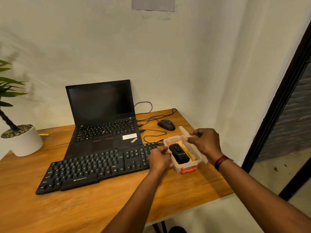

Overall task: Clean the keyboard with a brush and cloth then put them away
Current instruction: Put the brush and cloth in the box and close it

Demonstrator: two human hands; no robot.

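A black external keyboard (94, 167) lies slanted on the wooden desk (104, 207) in front of a laptop. To its right stands a small clear plastic box (191, 165) with an orange latch. Inside it lie a black brush (179, 154) and a yellow cloth (186, 149). My left hand (159, 161) grips the box's left wall. My right hand (204, 142) holds the clear lid (184, 132), which is raised and tilted over the box's far right side.
An open black laptop (104, 118) sits behind the keyboard. A black mouse (166, 124) and loose cables (149, 132) lie behind the box. A potted plant (21, 140) stands at the desk's left edge. The desk's right edge is close to the box.
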